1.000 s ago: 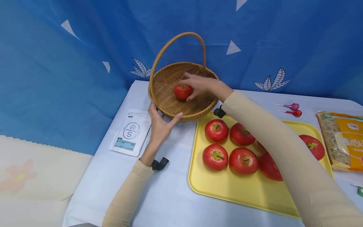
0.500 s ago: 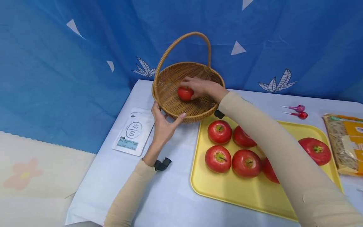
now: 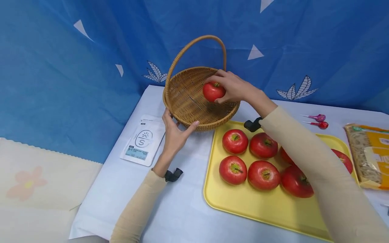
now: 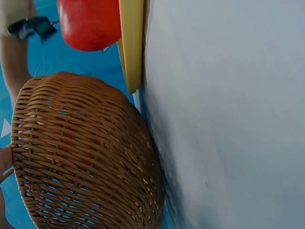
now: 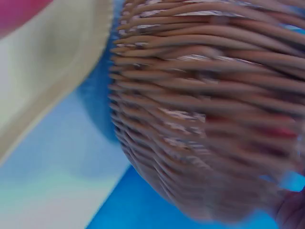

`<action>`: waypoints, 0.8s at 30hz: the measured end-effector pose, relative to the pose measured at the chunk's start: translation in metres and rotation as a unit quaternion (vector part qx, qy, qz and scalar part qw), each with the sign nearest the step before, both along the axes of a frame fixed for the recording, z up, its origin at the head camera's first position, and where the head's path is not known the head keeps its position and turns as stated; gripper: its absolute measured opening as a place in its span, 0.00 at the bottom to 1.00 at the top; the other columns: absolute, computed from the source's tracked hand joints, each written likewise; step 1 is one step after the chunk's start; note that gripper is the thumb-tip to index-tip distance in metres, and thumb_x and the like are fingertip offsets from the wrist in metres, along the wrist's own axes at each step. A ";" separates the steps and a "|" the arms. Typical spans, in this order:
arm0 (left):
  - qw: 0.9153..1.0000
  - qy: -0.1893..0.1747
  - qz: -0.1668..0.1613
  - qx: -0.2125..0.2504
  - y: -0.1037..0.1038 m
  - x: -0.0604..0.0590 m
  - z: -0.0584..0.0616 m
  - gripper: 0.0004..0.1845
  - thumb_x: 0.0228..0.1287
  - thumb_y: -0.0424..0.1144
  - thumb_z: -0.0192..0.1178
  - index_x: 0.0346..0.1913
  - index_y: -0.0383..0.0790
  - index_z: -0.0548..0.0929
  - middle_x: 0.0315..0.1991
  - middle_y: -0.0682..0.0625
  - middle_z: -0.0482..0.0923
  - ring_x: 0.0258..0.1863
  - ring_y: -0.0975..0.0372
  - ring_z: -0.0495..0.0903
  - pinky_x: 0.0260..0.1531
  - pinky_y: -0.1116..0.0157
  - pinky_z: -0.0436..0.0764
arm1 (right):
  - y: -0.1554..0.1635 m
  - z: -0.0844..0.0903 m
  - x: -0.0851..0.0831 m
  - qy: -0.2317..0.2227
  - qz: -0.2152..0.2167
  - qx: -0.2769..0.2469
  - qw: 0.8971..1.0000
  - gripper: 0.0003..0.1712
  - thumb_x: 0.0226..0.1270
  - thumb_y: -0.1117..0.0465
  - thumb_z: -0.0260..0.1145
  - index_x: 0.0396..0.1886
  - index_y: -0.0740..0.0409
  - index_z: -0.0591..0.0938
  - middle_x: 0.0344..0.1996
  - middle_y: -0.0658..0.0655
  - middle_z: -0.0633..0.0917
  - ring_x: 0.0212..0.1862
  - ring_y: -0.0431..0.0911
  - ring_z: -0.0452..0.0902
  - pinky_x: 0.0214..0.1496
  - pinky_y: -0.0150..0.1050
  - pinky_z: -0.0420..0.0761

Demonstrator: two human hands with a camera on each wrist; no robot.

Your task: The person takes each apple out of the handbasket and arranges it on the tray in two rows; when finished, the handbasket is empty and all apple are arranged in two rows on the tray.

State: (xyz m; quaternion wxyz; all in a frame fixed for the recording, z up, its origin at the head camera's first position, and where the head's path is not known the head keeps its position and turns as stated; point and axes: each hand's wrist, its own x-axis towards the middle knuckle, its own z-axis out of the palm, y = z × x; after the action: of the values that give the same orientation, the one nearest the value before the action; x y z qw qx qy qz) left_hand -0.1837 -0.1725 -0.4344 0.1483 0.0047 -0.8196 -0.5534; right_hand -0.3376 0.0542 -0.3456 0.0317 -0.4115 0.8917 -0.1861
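My right hand (image 3: 234, 87) holds a red apple (image 3: 212, 91) between thumb and fingers, over the right part of a wicker basket (image 3: 185, 98) with a tall arched handle. No other apple shows inside the basket in the head view. At the basket's near left rim, my left hand (image 3: 174, 136) grips the wicker, its thumb along the front and its fingers partly hidden at the side. The basket's woven outer wall (image 4: 86, 157) fills much of the left wrist view. In the right wrist view the wicker (image 5: 205, 95) is blurred, with red showing faintly through it.
A yellow tray (image 3: 237, 206) bears several red apples (image 3: 263, 174), some hidden by the right sleeve. A white pouch (image 3: 143, 140) lies left of the basket. Two lollipops (image 3: 319, 121) and an orange-and-clear bag (image 3: 372, 157) lie to the right. A blue curtain (image 3: 194, 20) hangs behind.
My right hand has lifted the apple from the basket's bottom and carried it up and to the right. The left hand keeps its grip on the rim.
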 end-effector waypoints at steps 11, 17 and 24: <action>1.000 -0.010 0.009 -0.002 -0.006 -0.004 -0.002 0.59 0.54 0.50 0.72 0.77 0.43 0.39 0.73 0.39 0.44 0.71 0.43 0.58 0.66 0.48 0.70 | 0.095 0.036 0.068 0.112 -0.084 -0.035 0.990 0.43 0.45 0.60 0.81 0.64 0.51 0.74 0.53 0.66 0.73 0.49 0.63 0.70 0.43 0.60 0.79; 1.000 -0.008 0.007 -0.004 -0.008 -0.007 -0.004 0.60 0.54 0.52 0.72 0.77 0.45 0.39 0.74 0.39 0.43 0.71 0.44 0.58 0.65 0.48 0.71 | 0.145 0.025 0.115 0.114 -0.153 0.006 0.982 0.47 0.39 0.60 0.84 0.64 0.52 0.74 0.50 0.67 0.74 0.45 0.63 0.72 0.35 0.61 0.82; 1.000 -0.010 0.010 0.004 -0.006 -0.001 0.011 0.58 0.56 0.46 0.72 0.77 0.40 0.40 0.72 0.37 0.44 0.70 0.42 0.58 0.66 0.46 0.69 | 0.192 0.002 0.175 0.041 -0.262 0.032 0.964 0.51 0.38 0.58 0.85 0.67 0.52 0.71 0.52 0.70 0.71 0.47 0.67 0.69 0.32 0.62 0.82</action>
State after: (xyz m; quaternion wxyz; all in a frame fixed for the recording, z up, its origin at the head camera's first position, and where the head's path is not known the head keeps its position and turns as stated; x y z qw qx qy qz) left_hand -0.1844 -0.1781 -0.4234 0.1456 0.0196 -0.8187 -0.5551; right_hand -0.1623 0.2459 -0.3436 -0.0416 -0.1691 0.9744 -0.1420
